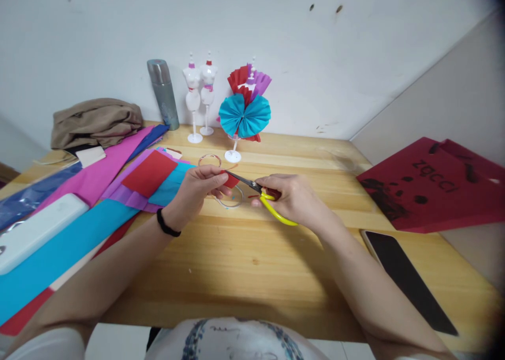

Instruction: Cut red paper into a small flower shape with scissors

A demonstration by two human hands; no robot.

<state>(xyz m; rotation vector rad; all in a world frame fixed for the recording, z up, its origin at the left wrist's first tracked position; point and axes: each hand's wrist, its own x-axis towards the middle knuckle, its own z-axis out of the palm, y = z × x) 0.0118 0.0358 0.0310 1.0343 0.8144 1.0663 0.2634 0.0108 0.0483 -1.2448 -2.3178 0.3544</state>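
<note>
Over the middle of the table, my left hand (pixel 203 183) pinches a small piece of red paper (pixel 231 179) between thumb and fingers. My right hand (pixel 290 194) grips yellow-handled scissors (pixel 278 212), their dark blades pointing left. The blade tips reach the top edge of the red paper near my left fingertips. A thin ring (pixel 231 206) lies on the table just beneath the paper, partly hidden by my left hand. Behind it is a second thin ring (pixel 209 160). A mini mannequin (pixel 233 155) dressed in pleated blue, red and purple paper stands farther back.
Two white mini mannequins (pixel 193 102) and a grey flask (pixel 163 97) stand along the wall. Coloured paper sheets (pixel 98 223), a white case (pixel 43 233) and a brown cloth (pixel 97 120) cover the left side. On the right are a phone (pixel 410 281) and a red bag (pixel 426 191).
</note>
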